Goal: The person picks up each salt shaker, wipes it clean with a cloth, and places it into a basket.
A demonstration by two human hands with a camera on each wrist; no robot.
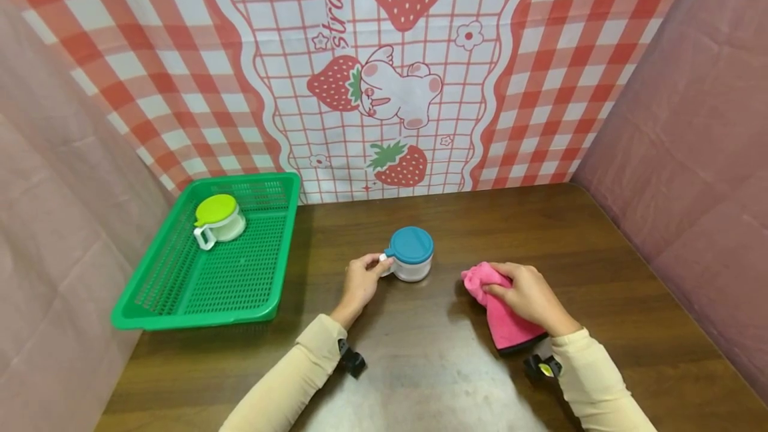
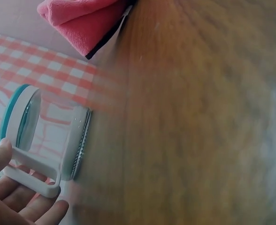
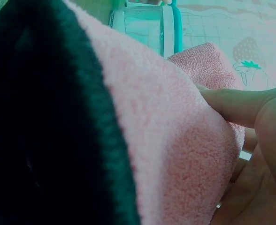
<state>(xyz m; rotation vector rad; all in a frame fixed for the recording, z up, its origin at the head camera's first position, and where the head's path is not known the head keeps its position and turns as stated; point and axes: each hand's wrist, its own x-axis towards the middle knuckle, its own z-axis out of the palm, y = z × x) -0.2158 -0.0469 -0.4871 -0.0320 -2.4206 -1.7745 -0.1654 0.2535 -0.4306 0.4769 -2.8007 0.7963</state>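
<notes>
A clear jar with a blue lid (image 1: pixel 411 246) and a white side handle (image 2: pixel 37 174) stands upright mid-table. My left hand (image 1: pixel 361 285) grips that handle, thumb on top near the lid and fingers curled beneath it, as the left wrist view shows. To the right of the jar, my right hand (image 1: pixel 528 295) holds a pink cloth (image 1: pixel 510 325) with a dark edge, pinched between thumb and fingers. The cloth is bunched at the top and hangs down toward the table. In the right wrist view the cloth (image 3: pixel 166 140) covers much of the picture, with the jar behind it.
At the left a green plastic basket (image 1: pixel 282 285) holds a similar jar with a lime-green lid (image 1: pixel 216 209). Behind the brown wooden table (image 1: pixel 420 379) hangs a strawberry-print checked curtain (image 1: pixel 540 85). Pink cloth walls (image 1: pixel 690 119) close off both sides.
</notes>
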